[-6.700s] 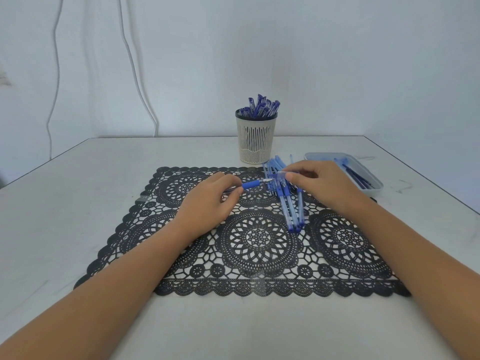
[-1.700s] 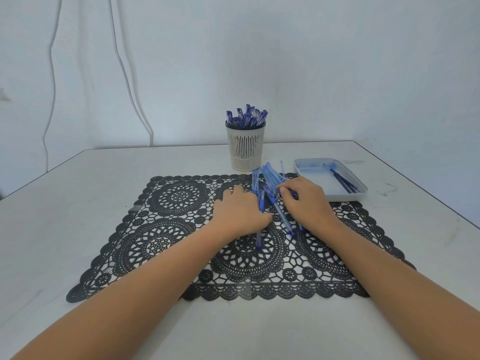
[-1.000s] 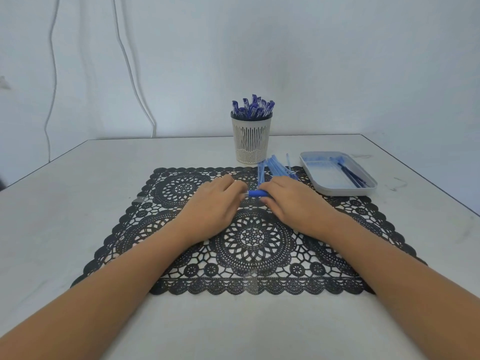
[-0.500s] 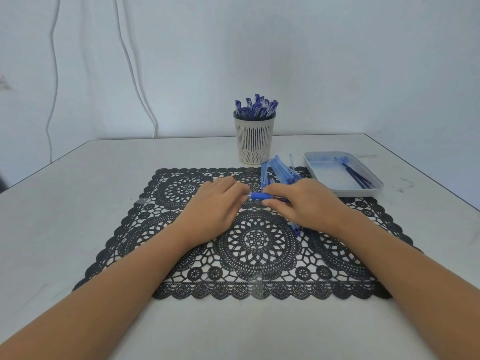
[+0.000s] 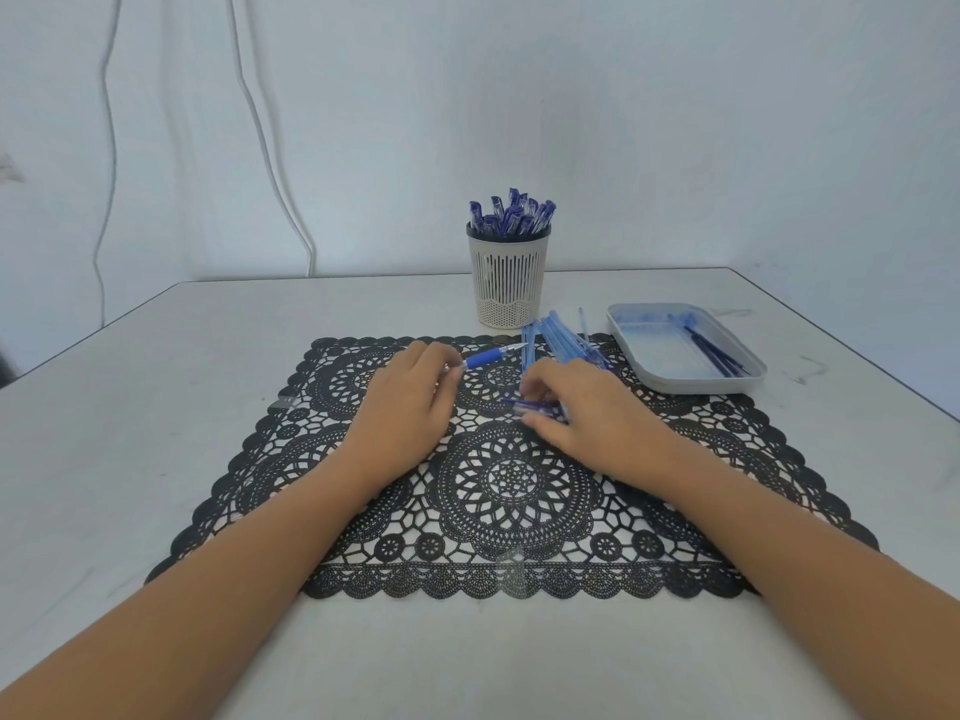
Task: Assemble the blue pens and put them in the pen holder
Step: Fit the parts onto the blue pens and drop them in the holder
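My left hand (image 5: pixel 410 402) grips a blue pen (image 5: pixel 488 357) over the black lace mat (image 5: pixel 498 491); its blue grip and metal tip stick out to the right. My right hand (image 5: pixel 582 413) pinches a small blue pen cap (image 5: pixel 530 406) just above the mat, a short way from the pen's tip. A pile of loose pale blue pen parts (image 5: pixel 561 343) lies on the mat behind my right hand. The white slotted pen holder (image 5: pixel 509 278) stands upright at the back with several blue pens in it.
A shallow grey tray (image 5: pixel 670 379) with a few dark refills sits to the right of the mat. The table's right edge runs diagonally past the tray. White cables hang on the wall at the back left.
My hands, joined at the pen half a second ago, have drawn apart. My left hand now holds the pen with its tip bare, and my right hand has dropped to the mat with a cap.
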The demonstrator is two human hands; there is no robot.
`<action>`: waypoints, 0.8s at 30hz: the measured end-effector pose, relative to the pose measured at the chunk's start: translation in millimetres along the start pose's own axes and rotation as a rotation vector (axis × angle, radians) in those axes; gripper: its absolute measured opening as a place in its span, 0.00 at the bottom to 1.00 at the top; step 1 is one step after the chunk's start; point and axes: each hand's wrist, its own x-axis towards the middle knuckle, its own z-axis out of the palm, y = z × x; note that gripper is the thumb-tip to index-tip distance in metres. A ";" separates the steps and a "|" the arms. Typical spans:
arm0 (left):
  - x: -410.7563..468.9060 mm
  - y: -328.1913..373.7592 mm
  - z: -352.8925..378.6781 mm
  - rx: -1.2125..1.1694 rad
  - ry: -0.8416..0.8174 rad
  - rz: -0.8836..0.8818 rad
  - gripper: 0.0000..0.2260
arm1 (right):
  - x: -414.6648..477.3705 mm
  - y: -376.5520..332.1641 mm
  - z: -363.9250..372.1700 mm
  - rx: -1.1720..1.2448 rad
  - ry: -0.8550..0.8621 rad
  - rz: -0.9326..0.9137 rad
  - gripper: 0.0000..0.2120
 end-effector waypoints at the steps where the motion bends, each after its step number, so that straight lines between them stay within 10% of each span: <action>1: -0.1 -0.1 0.3 -0.002 -0.001 0.005 0.07 | 0.7 -0.9 1.4 -0.035 -0.028 0.004 0.09; 11: -0.6 2.3 1.1 0.051 0.002 0.204 0.14 | 5.2 -5.2 -10.0 0.372 0.136 0.317 0.19; 24: -1.4 0.1 -0.3 -0.021 0.021 0.233 0.17 | 6.8 -1.2 -8.1 0.543 0.135 0.258 0.03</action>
